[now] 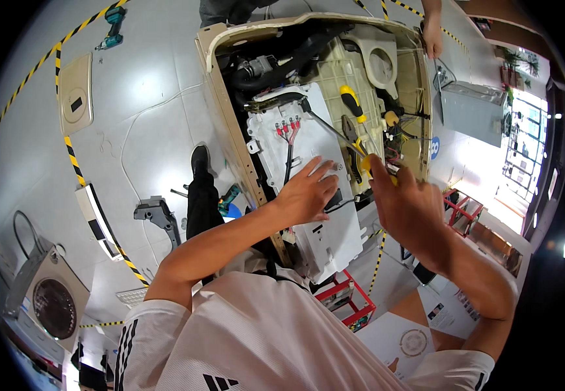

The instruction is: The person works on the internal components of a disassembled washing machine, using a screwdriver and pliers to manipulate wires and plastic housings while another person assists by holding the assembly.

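Wht panel (331, 242) looks smooth matt plstc, flr (158, 133) smooth & glossy, shirt (256, 326) matt cloth.

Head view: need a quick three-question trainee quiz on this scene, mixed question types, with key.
1. What colour is the handle of the tool gripped in the right hand?

2. True or false: a teal drill lies on the floor.

3. Choose one. The sleeves on the wire terminals over the white panel are:
A) green
B) red
C) blue

Key:
1. Yellow
2. True
3. B
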`<state>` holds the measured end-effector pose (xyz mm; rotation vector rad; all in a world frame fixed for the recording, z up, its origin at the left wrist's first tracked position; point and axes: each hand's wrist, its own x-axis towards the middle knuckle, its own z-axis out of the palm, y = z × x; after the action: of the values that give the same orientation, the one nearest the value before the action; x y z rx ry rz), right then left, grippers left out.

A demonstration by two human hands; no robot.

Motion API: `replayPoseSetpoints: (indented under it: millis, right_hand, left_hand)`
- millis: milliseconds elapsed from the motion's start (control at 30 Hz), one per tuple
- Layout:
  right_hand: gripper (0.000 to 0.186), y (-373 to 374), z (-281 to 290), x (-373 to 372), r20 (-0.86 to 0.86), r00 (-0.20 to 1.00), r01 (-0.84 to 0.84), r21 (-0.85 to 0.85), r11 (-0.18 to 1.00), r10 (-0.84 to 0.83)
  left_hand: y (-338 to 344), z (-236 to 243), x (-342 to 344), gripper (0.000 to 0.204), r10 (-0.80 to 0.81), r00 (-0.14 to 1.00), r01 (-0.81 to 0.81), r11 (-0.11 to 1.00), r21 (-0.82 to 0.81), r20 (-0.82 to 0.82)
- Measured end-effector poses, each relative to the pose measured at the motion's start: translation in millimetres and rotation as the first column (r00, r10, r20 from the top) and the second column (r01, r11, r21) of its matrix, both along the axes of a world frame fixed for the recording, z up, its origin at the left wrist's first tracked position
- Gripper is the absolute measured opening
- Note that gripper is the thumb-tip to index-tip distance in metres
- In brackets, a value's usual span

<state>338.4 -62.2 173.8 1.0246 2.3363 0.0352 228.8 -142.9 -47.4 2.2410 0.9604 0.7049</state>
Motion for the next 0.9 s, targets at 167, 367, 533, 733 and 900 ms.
replayPoseSetpoints:
  millis: [167,367,533,733,900]
  right_hand:
    - [0.05,-24.4,-25.2,27.3,-0.112,0.991,0.072,0.047,0.996,-0.067]
    - [0.028,37.8,15.1,12.6,-0.269,0.957,0.104,-0.015,0.995,-0.104]
    - [0.032,83.0,28.8,-14.7,-0.239,0.971,-0.027,-0.134,0.991,-0.006]
    - [0.028,113.1,29.5,-47.0,-0.043,0.996,-0.078,-0.12,0.99,0.073]
    - [0.015,115.5,17.1,-68.5,-0.114,0.957,-0.276,-0.073,0.958,0.267]
  left_hand:
    - [0.6,-1.2,0.3,0.065,-0.037,0.999,0.037,0.999,-0.035,0.001]
    - [1.2,0.2,-2.6,0.065,-0.036,0.999,0.037,0.999,0.023,-0.01]
    - [0.4,1.0,-2.3,0.066,-0.028,0.999,0.028,0.999,0.017,-0.029]
    - [-0.4,-1.5,-1.5,0.065,-0.017,0.999,0.019,0.998,0.055,-0.039]
    - [-0.2,-0.9,-0.6,0.065,-0.011,0.999,0.014,0.999,0.049,-0.047]
